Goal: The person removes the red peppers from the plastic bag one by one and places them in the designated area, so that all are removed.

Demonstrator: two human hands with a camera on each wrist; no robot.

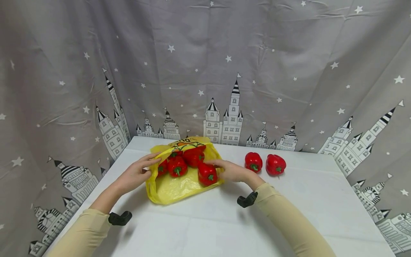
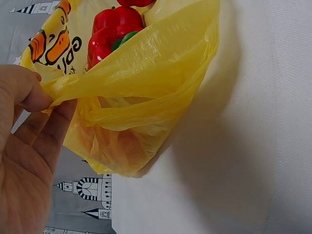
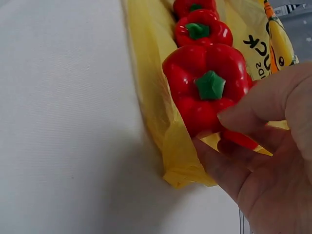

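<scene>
A crinkled yellow plastic bag printed with an orange duck is laid open between the two hands, several glossy red peppers with green stems seen inside it. It is spread on a white-clothed table backed by a grey curtain of stars and castles, with two more peppers lying just beyond the right hand. The bag's rim is pinched between thumb and fingers by the left hand, while its opposite edge, beside the nearest pepper, is pinched by the right hand.

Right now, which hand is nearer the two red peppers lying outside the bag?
Right. The right hand is at the yellow bag's edge beside the loose peppers; the left hand is across the bag.
</scene>
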